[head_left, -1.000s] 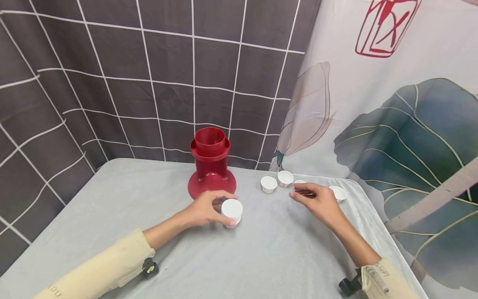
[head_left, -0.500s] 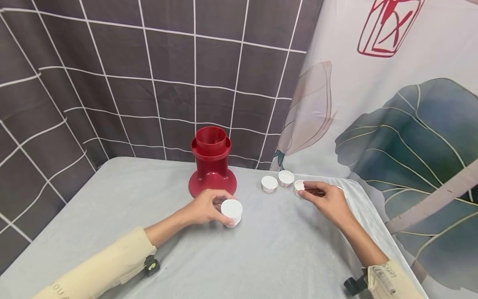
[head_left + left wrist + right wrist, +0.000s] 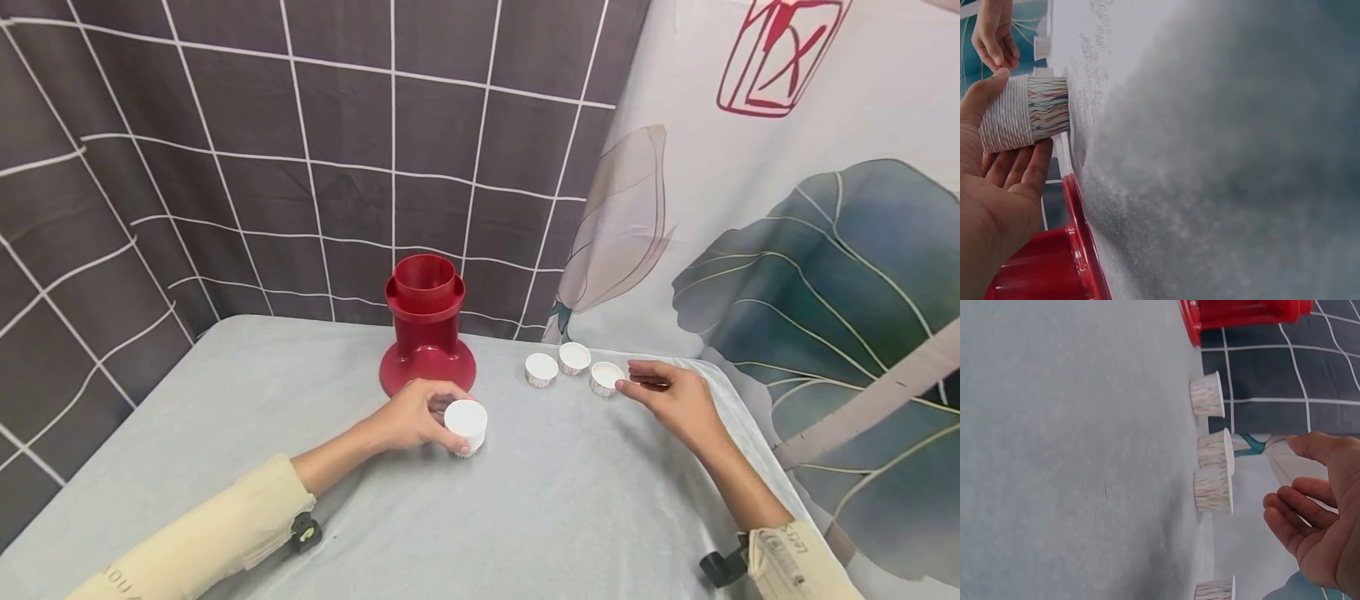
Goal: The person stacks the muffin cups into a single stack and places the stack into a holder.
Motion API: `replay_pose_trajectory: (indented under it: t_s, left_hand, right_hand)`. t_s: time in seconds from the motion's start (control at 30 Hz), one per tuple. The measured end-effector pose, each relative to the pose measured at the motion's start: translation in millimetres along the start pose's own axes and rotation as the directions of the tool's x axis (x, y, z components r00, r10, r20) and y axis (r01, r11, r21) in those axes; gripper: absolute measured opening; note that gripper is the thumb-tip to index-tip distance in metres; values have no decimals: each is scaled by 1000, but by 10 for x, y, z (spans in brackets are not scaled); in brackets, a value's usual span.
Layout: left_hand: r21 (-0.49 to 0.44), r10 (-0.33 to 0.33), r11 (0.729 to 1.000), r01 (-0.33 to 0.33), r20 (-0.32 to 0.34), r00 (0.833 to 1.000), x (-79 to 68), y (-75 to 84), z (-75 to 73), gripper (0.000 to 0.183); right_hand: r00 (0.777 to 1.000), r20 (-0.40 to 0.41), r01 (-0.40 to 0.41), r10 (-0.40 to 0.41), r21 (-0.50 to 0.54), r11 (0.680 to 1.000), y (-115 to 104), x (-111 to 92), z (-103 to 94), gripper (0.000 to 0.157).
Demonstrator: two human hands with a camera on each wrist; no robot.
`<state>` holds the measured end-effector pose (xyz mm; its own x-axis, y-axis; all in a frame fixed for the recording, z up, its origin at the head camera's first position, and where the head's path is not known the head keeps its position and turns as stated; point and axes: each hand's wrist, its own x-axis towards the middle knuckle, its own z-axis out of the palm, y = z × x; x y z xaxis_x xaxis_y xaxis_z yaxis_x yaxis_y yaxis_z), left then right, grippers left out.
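Observation:
My left hand (image 3: 412, 417) grips a stack of small white paper cups (image 3: 467, 425) between thumb and fingers. In the left wrist view the stack (image 3: 1025, 112) shows several nested rims above a wavy coloured pattern, its base right at the cloth. My right hand (image 3: 678, 408) hovers with relaxed fingers and nothing in them, just right of a single paper cup (image 3: 606, 379). The right wrist view shows this hand (image 3: 1316, 512) above the cups, its fingers apart from them. Another paper cup (image 3: 1215, 590) stands farther along there; in the head view the right hand hides it.
Two more paper cups, one on the left (image 3: 541, 370) and one behind it (image 3: 574, 358), stand upright near the back edge. A red cylindrical holder with a wide base (image 3: 425, 367) stands behind the left hand. A pale cloth covers the table (image 3: 480, 525); curtains hang behind.
My right hand has moved right, uncovering the third single cup and covering the one beyond it. The left hand and its stack stay nearly in place.

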<state>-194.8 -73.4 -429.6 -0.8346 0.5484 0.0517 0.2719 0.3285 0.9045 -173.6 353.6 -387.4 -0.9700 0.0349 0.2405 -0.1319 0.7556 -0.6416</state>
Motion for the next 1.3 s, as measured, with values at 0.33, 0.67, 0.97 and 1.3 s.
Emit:
replay_pose_trajectory:
  t_s: [0.33, 0.67, 0.97, 1.3]
  left_hand:
    - [13, -8, 1000, 8, -3, 1000, 22, -11, -1, 51]
    - [4, -14, 1000, 14, 2, 1000, 8, -15, 7, 52]
    - [-12, 4, 1000, -4, 3, 1000, 14, -31, -5, 52]
    - [-22, -7, 1000, 7, 5, 1000, 13, -30, 4, 52]
  right_hand:
    - [998, -56, -42, 39, -45, 998, 146, 20, -113, 57]
    - [996, -44, -81, 77, -94, 992, 263, 52, -170, 68]
    - [989, -3, -147, 148, -111, 983, 377, 89, -232, 79]
    - [982, -39, -187, 184, -135, 973, 518, 110, -310, 80]
